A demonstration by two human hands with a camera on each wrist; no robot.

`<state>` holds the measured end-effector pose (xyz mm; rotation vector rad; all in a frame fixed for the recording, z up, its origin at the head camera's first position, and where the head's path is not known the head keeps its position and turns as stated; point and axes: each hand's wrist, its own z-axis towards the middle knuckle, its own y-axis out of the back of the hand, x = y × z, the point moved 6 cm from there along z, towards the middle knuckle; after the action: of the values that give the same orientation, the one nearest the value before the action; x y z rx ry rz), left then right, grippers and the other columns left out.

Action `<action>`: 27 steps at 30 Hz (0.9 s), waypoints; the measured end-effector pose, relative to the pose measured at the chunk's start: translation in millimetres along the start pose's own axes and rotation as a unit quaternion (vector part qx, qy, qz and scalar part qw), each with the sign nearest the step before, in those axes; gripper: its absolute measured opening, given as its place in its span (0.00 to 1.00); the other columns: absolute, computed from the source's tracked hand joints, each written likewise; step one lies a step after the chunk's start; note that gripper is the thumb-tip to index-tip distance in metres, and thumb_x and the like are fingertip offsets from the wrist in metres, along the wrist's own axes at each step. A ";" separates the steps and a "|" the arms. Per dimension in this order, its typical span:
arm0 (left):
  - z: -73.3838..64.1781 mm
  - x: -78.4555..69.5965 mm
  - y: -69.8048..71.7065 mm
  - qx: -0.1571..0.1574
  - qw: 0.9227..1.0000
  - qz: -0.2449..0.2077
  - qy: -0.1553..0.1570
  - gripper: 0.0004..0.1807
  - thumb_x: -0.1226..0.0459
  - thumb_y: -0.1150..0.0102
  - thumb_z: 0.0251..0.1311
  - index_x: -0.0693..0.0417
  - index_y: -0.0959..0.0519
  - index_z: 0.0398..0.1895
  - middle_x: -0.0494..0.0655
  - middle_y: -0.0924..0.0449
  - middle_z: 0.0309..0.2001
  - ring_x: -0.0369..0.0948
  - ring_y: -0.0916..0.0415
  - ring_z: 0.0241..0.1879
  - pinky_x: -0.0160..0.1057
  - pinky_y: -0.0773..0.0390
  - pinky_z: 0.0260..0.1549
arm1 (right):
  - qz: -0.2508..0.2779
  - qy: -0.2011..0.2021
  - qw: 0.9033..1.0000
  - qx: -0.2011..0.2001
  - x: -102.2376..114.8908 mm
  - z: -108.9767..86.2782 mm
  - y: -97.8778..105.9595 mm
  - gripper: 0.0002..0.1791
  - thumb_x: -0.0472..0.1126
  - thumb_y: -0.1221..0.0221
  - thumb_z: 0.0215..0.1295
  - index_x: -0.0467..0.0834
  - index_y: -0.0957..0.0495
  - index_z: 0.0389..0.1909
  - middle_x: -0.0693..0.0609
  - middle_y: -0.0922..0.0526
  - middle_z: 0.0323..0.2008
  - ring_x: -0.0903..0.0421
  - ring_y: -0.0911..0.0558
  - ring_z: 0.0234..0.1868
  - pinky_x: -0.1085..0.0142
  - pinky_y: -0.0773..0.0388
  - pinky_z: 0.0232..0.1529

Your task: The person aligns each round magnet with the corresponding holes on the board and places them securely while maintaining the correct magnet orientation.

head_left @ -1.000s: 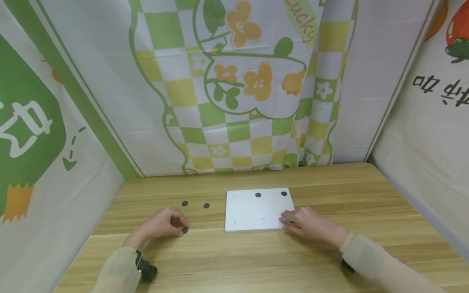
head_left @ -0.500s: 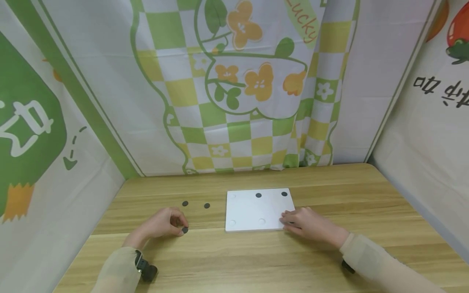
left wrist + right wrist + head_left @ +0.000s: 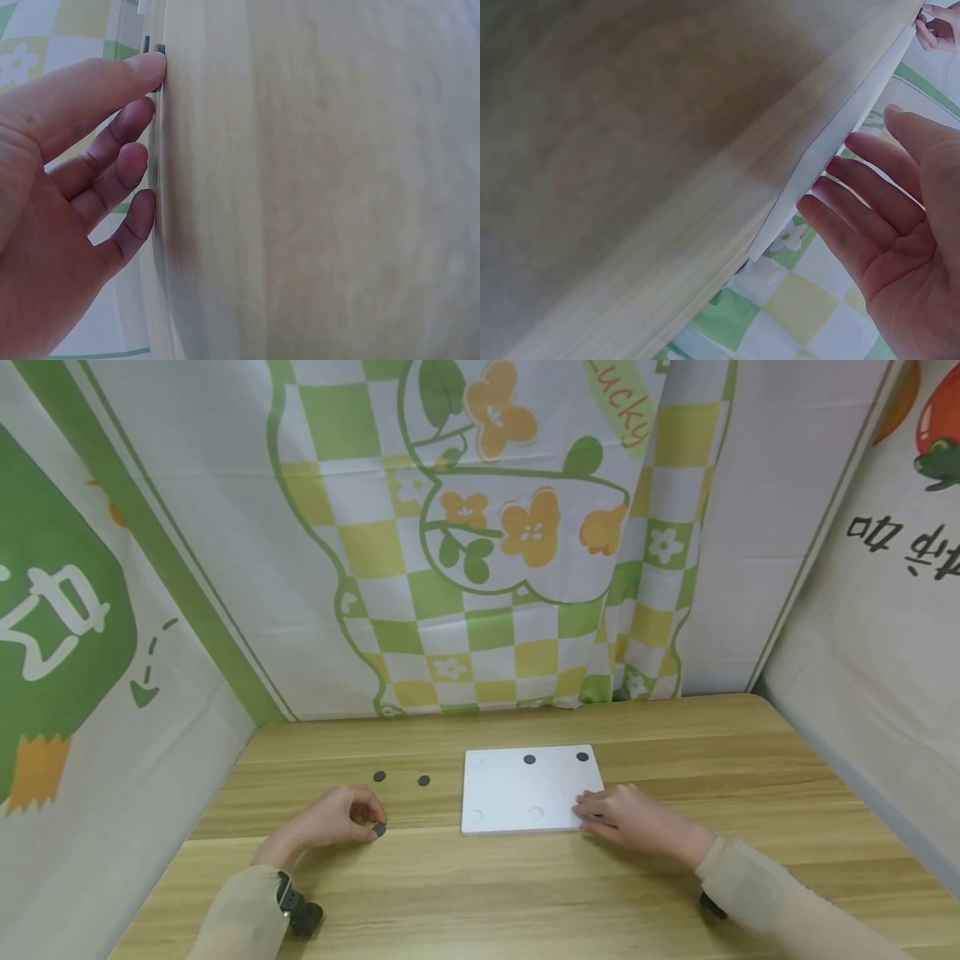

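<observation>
In the head view my left hand [image 3: 337,817] pinches a small dark disc [image 3: 380,830] at its edge, low over the table. The left wrist view shows the thumb [image 3: 146,67] on that disc, the other fingers loosely bent below. A white rectangular board [image 3: 498,789] with shallow round recesses lies flat at the middle. Two dark discs, one at the top middle [image 3: 529,760] and one at the far right corner [image 3: 582,757], sit on it. My right hand [image 3: 637,818] rests its fingertips on the board's near right corner, covering that spot. In the right wrist view its fingers [image 3: 870,202] are extended, thumb apart.
Two loose dark discs, a left one [image 3: 379,776] and a right one [image 3: 423,781], lie on the wooden table [image 3: 480,893] beyond my left hand. A patterned curtain [image 3: 487,635] hangs behind the table's back edge, with printed cloth on both sides.
</observation>
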<state>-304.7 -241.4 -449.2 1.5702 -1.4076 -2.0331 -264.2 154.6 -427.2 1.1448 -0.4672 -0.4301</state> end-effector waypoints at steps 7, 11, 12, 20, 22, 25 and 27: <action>1.5 1.8 -0.7 -0.001 1.000 -0.001 0.003 0.10 0.66 0.30 0.47 0.52 0.20 0.33 0.46 0.22 0.36 0.37 0.27 0.33 0.30 0.25 0.31 | 0.000 -0.006 1.000 0.005 -1.6 -0.7 -0.5 0.11 0.39 0.38 0.61 0.39 0.16 0.43 0.44 0.14 0.43 0.50 0.15 0.46 0.58 0.16 0.44; 2.2 2.3 -0.1 -0.001 1.000 -0.003 0.013 0.10 0.66 0.30 0.47 0.53 0.21 0.33 0.46 0.22 0.37 0.38 0.26 0.36 0.30 0.24 0.35 | 0.001 -0.002 1.000 0.001 -0.9 -0.8 0.3 0.11 0.39 0.38 0.60 0.39 0.16 0.42 0.44 0.14 0.43 0.50 0.15 0.46 0.58 0.16 0.44; 2.2 2.2 0.1 -0.001 1.000 -0.002 0.015 0.10 0.66 0.30 0.47 0.53 0.21 0.33 0.46 0.22 0.37 0.38 0.25 0.36 0.30 0.23 0.35 | 0.001 -0.001 1.000 0.000 -0.6 -0.9 0.5 0.11 0.39 0.37 0.60 0.39 0.16 0.42 0.44 0.14 0.43 0.50 0.15 0.46 0.58 0.16 0.44; 3.4 -0.6 0.2 -0.007 1.000 0.024 0.010 0.10 0.67 0.31 0.45 0.52 0.21 0.31 0.44 0.23 0.35 0.36 0.27 0.33 0.29 0.25 0.32 | -0.009 0.003 1.000 -0.005 -0.2 -0.8 1.4 0.11 0.39 0.37 0.59 0.39 0.16 0.42 0.44 0.14 0.42 0.50 0.15 0.45 0.58 0.16 0.43; 3.2 -0.8 0.1 -0.008 0.999 0.030 0.010 0.10 0.67 0.31 0.44 0.52 0.21 0.30 0.44 0.23 0.35 0.36 0.28 0.32 0.29 0.26 0.31 | -0.007 0.001 1.000 -0.004 -0.4 -0.7 0.8 0.11 0.39 0.37 0.59 0.40 0.16 0.42 0.44 0.14 0.42 0.50 0.15 0.45 0.58 0.16 0.43; 2.5 -0.9 -0.1 -0.006 1.000 0.028 0.010 0.10 0.68 0.32 0.44 0.52 0.22 0.30 0.44 0.23 0.34 0.37 0.29 0.32 0.29 0.26 0.30 | -0.004 -0.003 1.000 0.001 -0.9 -0.8 -0.4 0.11 0.39 0.37 0.60 0.40 0.16 0.42 0.44 0.14 0.43 0.50 0.15 0.46 0.58 0.16 0.44; 2.1 -1.3 -0.2 -0.005 1.000 0.025 0.011 0.09 0.67 0.32 0.44 0.52 0.22 0.30 0.45 0.23 0.34 0.38 0.29 0.32 0.29 0.27 0.30 | -0.003 -0.007 1.000 0.005 -1.4 -0.8 -1.0 0.11 0.40 0.38 0.61 0.40 0.16 0.42 0.44 0.14 0.43 0.50 0.15 0.46 0.58 0.16 0.45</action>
<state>-305.8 -239.4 -448.5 1.5322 -1.4135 -1.9854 -265.0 155.6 -428.6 1.1545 -0.4792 -0.4418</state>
